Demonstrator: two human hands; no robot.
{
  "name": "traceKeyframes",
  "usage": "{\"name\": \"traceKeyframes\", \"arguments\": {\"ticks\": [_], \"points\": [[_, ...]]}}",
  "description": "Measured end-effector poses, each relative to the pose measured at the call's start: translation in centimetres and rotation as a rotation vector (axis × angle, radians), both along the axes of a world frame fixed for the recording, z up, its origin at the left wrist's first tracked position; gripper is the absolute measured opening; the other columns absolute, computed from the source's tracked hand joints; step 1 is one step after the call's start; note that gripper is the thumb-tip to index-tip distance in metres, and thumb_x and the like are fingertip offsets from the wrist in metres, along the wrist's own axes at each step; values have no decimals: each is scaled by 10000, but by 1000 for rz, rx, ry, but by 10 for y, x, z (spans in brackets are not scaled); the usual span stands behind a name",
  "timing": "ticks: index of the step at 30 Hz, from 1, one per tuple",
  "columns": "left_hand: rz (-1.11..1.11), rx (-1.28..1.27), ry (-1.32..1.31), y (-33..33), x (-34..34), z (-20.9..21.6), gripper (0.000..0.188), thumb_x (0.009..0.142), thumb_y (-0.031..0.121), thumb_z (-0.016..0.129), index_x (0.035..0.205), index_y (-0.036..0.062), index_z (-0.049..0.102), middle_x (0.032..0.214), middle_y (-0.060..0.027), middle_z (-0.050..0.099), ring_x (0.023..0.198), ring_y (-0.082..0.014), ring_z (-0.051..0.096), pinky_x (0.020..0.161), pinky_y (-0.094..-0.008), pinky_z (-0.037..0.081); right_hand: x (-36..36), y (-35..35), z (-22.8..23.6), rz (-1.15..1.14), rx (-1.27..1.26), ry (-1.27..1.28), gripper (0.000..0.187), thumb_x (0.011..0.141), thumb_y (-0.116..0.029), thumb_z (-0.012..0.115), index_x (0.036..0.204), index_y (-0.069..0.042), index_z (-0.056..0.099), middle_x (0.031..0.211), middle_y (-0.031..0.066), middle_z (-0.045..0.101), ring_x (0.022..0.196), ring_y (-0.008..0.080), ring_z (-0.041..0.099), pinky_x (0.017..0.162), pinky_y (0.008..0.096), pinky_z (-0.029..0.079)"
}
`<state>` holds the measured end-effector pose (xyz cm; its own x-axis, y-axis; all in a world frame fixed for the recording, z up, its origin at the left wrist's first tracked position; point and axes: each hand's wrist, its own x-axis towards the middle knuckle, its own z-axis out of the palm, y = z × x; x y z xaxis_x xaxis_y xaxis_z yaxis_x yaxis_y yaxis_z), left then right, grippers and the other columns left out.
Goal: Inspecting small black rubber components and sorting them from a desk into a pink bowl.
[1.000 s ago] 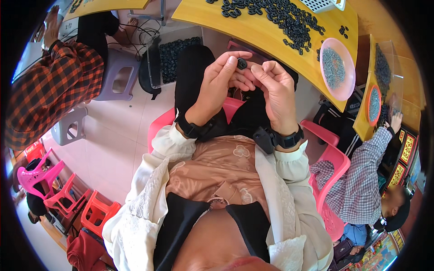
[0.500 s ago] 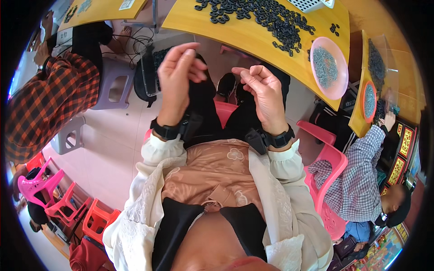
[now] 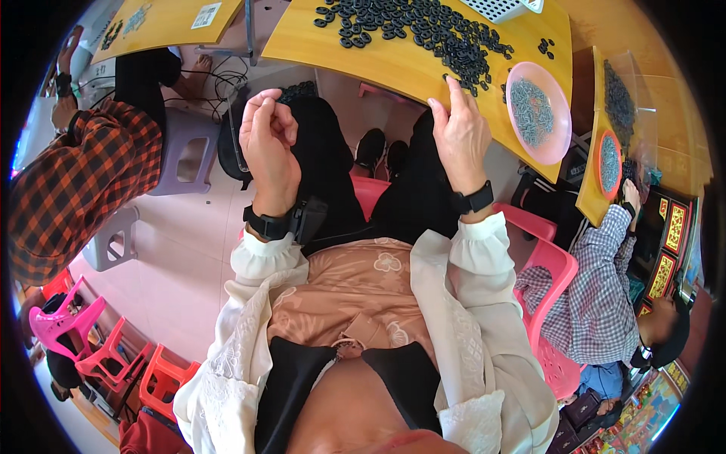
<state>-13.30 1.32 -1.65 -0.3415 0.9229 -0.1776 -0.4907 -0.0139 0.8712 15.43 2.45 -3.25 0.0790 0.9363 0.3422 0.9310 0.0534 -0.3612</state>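
Note:
My left hand (image 3: 266, 147) is raised over my lap, its thumb and fingers curled together in a pinch; anything between them is too small or hidden to make out. My right hand (image 3: 463, 140) reaches to the near edge of the yellow table (image 3: 318, 57), index finger stretched out and thumb apart. Its index fingertip is at the nearest small black oval pieces (image 3: 469, 64), which lie in a wide spread over the tabletop; whether it touches one I cannot tell. Right of that hand, a pink bowl (image 3: 561, 132) holds many small silvery screws.
A white perforated basket (image 3: 495, 9) sits at the table's far edge. Beside my left knee is a clear box (image 3: 240, 144) with black pieces. Co-workers sit on both sides, one in an orange checked shirt (image 3: 91, 166), one in a grey checked shirt (image 3: 586, 303). Cables (image 3: 227, 72) lie on the floor.
My right hand has moved forward and right to the black pieces, its fingers opening out. My left hand has shifted left and slightly down, its fingers curling closer together.

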Motion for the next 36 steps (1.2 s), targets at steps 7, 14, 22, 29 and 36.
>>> {"name": "traceKeyframes", "arguments": {"ticks": [7, 14, 22, 29, 36], "points": [[-157, -37, -13, -1, 4, 7, 159, 1094, 161, 561, 1105, 54, 677, 726, 11, 568, 579, -69, 457, 525, -221, 327, 0, 8, 5, 21, 2, -216, 434, 983, -391, 734, 1301, -97, 710, 943, 123, 669, 750, 353, 679, 641, 462, 520], [-426, -104, -4, -4, 35, 5, 136, 1091, 174, 592, 1126, 80, 685, 787, 28, 633, 620, -30, 524, 557, -187, 383, 7, 0, 7, 153, 149, -215, 270, 868, -232, 825, 1108, -126, 758, 848, 40, 620, 757, 250, 637, 683, 404, 407], [-648, -219, -9, -4, 86, -3, 305, 1086, 212, 618, 1348, 58, 645, 1020, -33, 754, 725, -55, 633, 634, -179, 453, 29, -6, 18, 193, 253, -128, 122, 874, -113, 795, 988, -126, 752, 800, 9, 607, 710, 229, 598, 700, 384, 397], [-733, -248, -73, 7, 144, 1, 333, 1117, 260, 598, 1332, 28, 703, 1017, -5, 754, 790, -45, 675, 711, -200, 542, 25, -27, 32, 321, 313, -51, 70, 864, -104, 740, 897, -109, 679, 719, 6, 512, 678, 213, 558, 717, 383, 417], [-672, -225, -99, -2, 155, -14, 261, 1083, 179, 654, 1282, 34, 740, 937, 12, 751, 706, -17, 623, 642, -169, 474, 26, -42, 40, 272, 270, 119, 45, 913, -95, 740, 955, -89, 725, 735, 13, 547, 662, 235, 529, 719, 379, 418]]}}
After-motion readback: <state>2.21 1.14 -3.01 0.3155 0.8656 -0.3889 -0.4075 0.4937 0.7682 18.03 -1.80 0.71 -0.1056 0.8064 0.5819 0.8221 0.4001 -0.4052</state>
